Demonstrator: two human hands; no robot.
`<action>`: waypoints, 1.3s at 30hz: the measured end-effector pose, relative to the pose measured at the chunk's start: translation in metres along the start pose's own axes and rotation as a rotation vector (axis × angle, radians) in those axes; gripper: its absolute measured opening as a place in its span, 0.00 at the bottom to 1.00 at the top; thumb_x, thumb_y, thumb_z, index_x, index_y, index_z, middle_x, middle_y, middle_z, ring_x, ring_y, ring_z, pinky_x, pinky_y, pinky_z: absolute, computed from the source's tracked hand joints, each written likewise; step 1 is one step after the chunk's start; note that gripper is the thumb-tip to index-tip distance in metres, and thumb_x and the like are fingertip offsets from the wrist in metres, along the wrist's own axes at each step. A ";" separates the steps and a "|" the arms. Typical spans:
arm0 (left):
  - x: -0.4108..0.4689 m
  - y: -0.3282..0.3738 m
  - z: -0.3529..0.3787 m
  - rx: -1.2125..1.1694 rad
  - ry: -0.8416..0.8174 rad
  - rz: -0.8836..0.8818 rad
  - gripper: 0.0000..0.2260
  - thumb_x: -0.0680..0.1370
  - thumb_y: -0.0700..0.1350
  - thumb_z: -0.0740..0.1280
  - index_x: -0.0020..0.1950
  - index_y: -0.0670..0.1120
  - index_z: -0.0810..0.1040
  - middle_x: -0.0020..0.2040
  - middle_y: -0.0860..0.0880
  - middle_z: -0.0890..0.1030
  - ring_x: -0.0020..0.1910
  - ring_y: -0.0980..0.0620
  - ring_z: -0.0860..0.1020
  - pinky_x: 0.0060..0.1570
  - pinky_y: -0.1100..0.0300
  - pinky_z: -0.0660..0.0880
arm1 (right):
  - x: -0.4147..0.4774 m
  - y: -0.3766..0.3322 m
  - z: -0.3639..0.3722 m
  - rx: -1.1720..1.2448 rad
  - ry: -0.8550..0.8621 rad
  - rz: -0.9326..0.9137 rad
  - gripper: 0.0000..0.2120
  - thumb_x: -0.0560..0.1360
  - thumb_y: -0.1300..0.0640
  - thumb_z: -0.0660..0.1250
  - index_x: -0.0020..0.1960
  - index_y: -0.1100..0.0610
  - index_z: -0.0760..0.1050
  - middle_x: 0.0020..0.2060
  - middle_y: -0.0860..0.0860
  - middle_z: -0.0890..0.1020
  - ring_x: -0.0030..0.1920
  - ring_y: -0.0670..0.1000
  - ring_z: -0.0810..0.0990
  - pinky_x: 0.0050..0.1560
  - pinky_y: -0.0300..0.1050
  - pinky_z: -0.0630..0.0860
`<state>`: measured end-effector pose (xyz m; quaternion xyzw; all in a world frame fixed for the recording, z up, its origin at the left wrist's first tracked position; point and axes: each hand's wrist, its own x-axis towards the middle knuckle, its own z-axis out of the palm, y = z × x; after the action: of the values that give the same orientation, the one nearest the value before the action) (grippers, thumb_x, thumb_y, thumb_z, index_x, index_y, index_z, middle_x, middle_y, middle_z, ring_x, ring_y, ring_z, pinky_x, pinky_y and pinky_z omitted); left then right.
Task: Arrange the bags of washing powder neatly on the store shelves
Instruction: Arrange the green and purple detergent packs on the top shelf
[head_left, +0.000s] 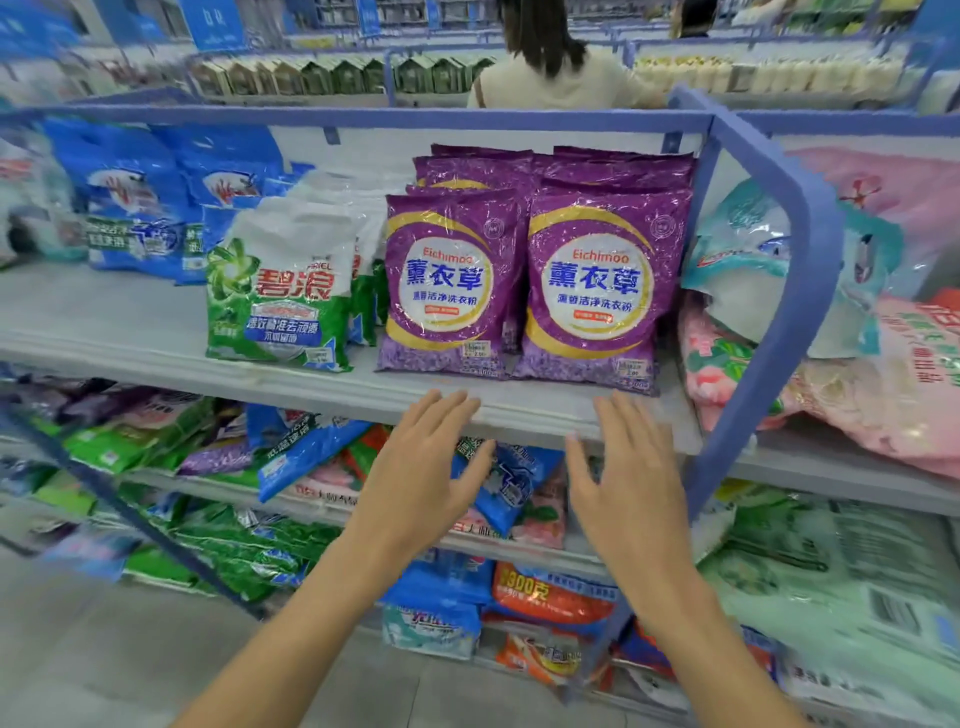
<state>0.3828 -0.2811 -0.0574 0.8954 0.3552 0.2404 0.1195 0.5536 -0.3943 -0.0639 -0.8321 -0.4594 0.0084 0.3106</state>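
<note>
Hands: left hand (421, 467) and right hand (631, 483) hover flat, empty, apart under the purple bags (597, 280); I'd nudge both fronts flush with the shelf edge (311, 389).

The widest free room on the upper shelf (104, 322) is its bare left front, ahead of the blue bags (135, 208) and left of the green-and-white Ariel bag (280, 306). A narrow bare strip also runs along the edge before the purple lavender bags (447, 291). Those bags stand touching, with more packed behind, and on the right the blue divider frame (779, 312) curves out past the shelf edge, barring sideways reach toward the pink bags (883, 395).
</note>
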 end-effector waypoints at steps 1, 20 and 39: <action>-0.011 -0.005 -0.002 0.008 0.011 -0.003 0.24 0.82 0.53 0.67 0.76 0.46 0.72 0.74 0.50 0.73 0.77 0.49 0.65 0.75 0.64 0.52 | -0.008 -0.006 0.005 -0.018 -0.005 -0.017 0.28 0.84 0.46 0.60 0.81 0.56 0.62 0.80 0.52 0.62 0.82 0.53 0.55 0.82 0.53 0.50; -0.247 -0.266 -0.120 -0.050 0.074 -0.450 0.26 0.80 0.62 0.60 0.70 0.47 0.79 0.70 0.52 0.77 0.72 0.47 0.72 0.74 0.60 0.60 | -0.153 -0.235 0.195 0.150 -0.311 -0.028 0.26 0.84 0.45 0.61 0.79 0.51 0.65 0.80 0.45 0.63 0.80 0.45 0.56 0.77 0.38 0.51; -0.198 -0.452 -0.147 -0.092 0.075 -0.643 0.21 0.81 0.55 0.65 0.72 0.48 0.76 0.72 0.51 0.76 0.74 0.52 0.69 0.73 0.59 0.61 | -0.074 -0.375 0.381 0.248 -0.498 -0.050 0.25 0.83 0.45 0.62 0.77 0.53 0.69 0.76 0.47 0.70 0.76 0.45 0.64 0.75 0.41 0.59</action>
<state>-0.0798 -0.0875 -0.1736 0.7217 0.6126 0.2391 0.2162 0.1116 -0.1126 -0.1948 -0.7485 -0.5374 0.2611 0.2878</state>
